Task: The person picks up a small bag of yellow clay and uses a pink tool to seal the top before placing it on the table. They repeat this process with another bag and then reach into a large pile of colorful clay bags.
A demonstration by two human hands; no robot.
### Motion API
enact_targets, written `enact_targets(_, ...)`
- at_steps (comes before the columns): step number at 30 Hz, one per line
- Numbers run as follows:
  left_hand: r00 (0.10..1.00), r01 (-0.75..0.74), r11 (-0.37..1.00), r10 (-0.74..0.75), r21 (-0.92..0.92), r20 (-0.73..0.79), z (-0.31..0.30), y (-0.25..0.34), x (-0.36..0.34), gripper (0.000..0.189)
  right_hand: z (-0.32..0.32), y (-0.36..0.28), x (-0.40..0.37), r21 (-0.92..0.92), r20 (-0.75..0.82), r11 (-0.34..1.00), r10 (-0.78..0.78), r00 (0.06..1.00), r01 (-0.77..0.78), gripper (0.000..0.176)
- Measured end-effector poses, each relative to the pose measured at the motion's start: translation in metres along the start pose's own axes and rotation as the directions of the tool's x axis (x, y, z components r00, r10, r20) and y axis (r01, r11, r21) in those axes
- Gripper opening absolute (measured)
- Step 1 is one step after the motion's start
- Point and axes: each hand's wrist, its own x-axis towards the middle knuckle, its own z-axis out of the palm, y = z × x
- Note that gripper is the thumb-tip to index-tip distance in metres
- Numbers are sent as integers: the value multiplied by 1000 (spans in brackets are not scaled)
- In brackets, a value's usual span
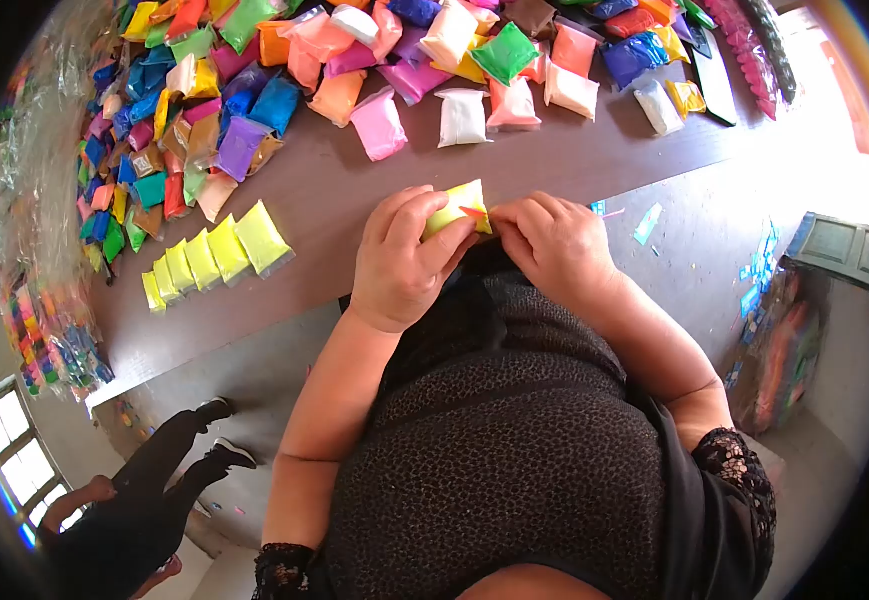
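Yellow packet [454, 210] held above the near edge of the worktop [354, 180], right of the row of yellow packets [216, 252]. The left hand [402, 268] grips its left end and the right hand [556, 245] pinches its right end, both equally near. Its long axis runs from hand to hand, slightly tilted.

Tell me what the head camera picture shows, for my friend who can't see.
A person's left hand and right hand hold a small yellow packet together at a brown table. A row of yellow packets lies to the left, and a big pile of colourful packets covers the far side.
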Motion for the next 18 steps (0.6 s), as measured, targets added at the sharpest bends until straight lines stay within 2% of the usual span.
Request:
enact_targets(4, 999, -51, 997, 51, 52, -8, 2, -2, -2, 31, 0, 3, -4, -117, -61, 992, 48, 997, -55, 9)
enact_targets(7, 999, -43, 998, 43, 37, -17, 1, -1, -1, 36, -3, -8, -8, -25, 24, 997, 74, 997, -73, 9)
enact_targets(9, 999, -39, 998, 40, 51, -17, 0, 1, -2, 35, 0, -10, -9, -126, 140, 984, 141, 980, -124, 9)
enact_targets(10, 999, -35, 997, 36, 69, -20, 0, 1, -1, 35, 1, -8, -6, -142, 72, 986, 96, 993, -85, 11)
enact_targets(14, 1000, -20, 998, 21, 62, -9, -4, 3, 0, 36, -2, -12, -5, -125, 81, 988, 96, 992, -86, 11)
enact_targets(16, 999, -42, 997, 42, 69, -7, -3, 3, 0, 37, -2, -12, -5, -139, 75, 990, 11, 997, 0, 10)
enact_targets(18, 999, -41, 996, 41, 80, 2, -3, 4, -1, 37, -2, -9, -5, -175, 85, 984, 51, 995, -36, 10)
